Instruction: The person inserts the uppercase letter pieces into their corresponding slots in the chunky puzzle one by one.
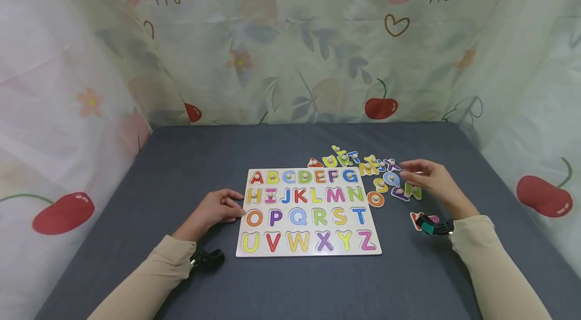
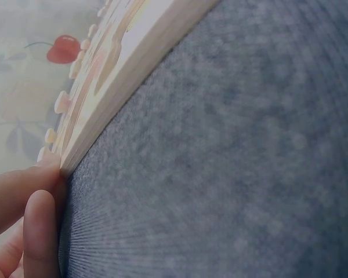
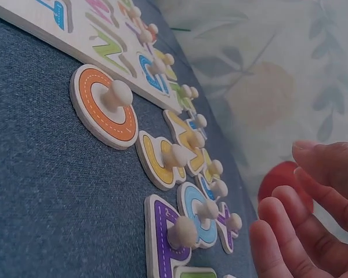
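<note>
A white wooden alphabet board [image 1: 308, 254] lies flat on the table, with knobbed letter pieces sitting in its top row. My left hand [image 1: 222, 207] is at the board's left side, fingertips touching its edge, as the left wrist view also shows. Over the loose letters on the right hovers my right hand [image 1: 428, 179], its fingers loosely bent with nothing between them. Nearest to it are the purple X piece [image 3: 227, 227], the light blue Q piece [image 1: 392, 179] and the green N piece [image 1: 413, 190]. A purple P piece [image 3: 162, 231] lies close by.
Several other loose pieces cluster along the board's upper right, among them an orange O [image 1: 375, 199], a yellow S [image 1: 380, 185] and a yellow U [image 1: 330, 161]. A red-edged piece [image 1: 415, 221] lies partly behind the right wrist strap. A patterned curtain [image 1: 290, 58] encloses the dark table [image 1: 195, 158].
</note>
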`<control>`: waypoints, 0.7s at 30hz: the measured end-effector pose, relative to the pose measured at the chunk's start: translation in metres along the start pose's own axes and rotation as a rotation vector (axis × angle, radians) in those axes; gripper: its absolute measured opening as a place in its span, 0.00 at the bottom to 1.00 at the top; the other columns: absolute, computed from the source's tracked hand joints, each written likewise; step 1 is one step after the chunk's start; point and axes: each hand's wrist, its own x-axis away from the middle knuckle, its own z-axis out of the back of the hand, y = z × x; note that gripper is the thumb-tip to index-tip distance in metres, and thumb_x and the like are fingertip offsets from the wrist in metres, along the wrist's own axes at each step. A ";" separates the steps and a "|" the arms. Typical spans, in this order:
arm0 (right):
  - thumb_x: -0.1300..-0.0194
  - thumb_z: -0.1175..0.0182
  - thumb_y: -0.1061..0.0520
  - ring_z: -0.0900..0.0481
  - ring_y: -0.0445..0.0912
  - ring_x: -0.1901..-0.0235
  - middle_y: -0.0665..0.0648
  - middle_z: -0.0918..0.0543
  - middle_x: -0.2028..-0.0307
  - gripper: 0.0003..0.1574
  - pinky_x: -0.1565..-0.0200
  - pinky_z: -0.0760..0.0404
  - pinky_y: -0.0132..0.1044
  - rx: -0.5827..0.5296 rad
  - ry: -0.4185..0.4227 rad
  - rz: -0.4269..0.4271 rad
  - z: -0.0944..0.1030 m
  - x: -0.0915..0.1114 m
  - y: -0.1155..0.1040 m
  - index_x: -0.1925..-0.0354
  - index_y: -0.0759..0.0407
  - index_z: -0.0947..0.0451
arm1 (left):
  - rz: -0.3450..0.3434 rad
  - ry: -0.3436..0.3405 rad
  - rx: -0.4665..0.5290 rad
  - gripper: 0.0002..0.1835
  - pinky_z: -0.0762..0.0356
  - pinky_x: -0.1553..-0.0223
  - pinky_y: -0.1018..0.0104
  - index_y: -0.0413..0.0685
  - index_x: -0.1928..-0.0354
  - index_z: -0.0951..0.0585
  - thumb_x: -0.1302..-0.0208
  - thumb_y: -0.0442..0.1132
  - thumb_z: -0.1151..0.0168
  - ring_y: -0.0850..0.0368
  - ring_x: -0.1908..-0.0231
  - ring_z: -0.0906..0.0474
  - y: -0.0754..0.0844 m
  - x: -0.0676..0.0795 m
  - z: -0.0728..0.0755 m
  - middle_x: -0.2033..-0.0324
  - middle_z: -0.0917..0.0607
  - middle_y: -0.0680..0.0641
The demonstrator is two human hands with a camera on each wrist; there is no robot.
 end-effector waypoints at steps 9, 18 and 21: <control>0.32 0.42 0.44 0.21 0.48 0.51 0.66 0.26 0.42 0.34 0.54 0.20 0.30 -0.022 -0.036 -0.053 -0.011 -0.037 -0.003 0.36 0.62 0.32 | 0.004 0.006 0.009 0.25 0.20 0.70 0.69 0.40 0.47 0.23 0.48 0.35 0.26 0.61 0.73 0.20 0.001 0.001 0.001 0.71 0.16 0.48; 0.32 0.40 0.49 0.20 0.41 0.59 0.65 0.21 0.48 0.31 0.58 0.21 0.29 0.016 -0.042 -0.086 -0.015 -0.062 0.002 0.38 0.65 0.30 | -0.002 0.005 0.010 0.25 0.20 0.70 0.69 0.40 0.48 0.22 0.48 0.35 0.26 0.61 0.73 0.20 0.000 0.000 0.000 0.71 0.15 0.48; 0.33 0.39 0.51 0.22 0.42 0.62 0.61 0.19 0.55 0.30 0.61 0.22 0.29 0.053 -0.060 -0.077 -0.015 -0.065 0.001 0.39 0.66 0.28 | -0.006 0.003 0.010 0.25 0.19 0.70 0.69 0.40 0.48 0.22 0.48 0.35 0.26 0.61 0.73 0.20 -0.001 0.001 0.000 0.72 0.15 0.48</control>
